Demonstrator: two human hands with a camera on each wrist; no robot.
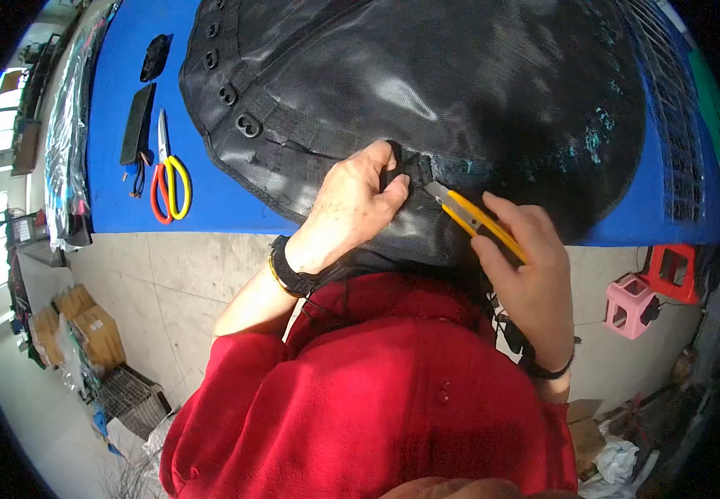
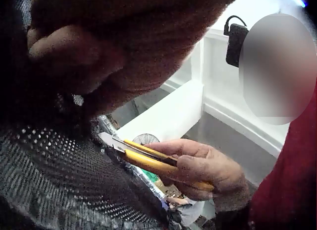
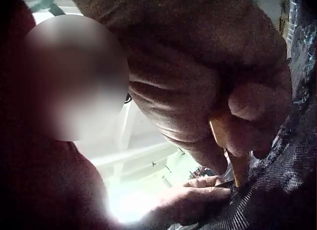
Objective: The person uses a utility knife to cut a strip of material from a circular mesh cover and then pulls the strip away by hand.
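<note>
My left hand (image 1: 352, 200) pinches the black mesh fabric (image 1: 360, 75) near its front edge, thumb and fingertips bunched on a dark strap-like strip. A yellow utility knife (image 1: 478, 219) is held in my right hand (image 1: 530, 258), its blade extended and pointing at the fabric just beside the left fingertips. In the left wrist view the knife's blade (image 2: 112, 141) meets the mesh edge, below the left fingers (image 2: 74, 56). The right wrist view is dark, and the fingers hide most of the knife handle (image 3: 218, 131).
On the blue table (image 1: 235, 208), scissors (image 1: 165, 160) with red and yellow handles lie left of the fabric, near a black case (image 1: 136, 125) and a small black bundle (image 1: 155, 56). Black wire grid (image 1: 676, 125) lies at right. Pink (image 1: 628, 309) and red stools (image 1: 674, 273) stand below.
</note>
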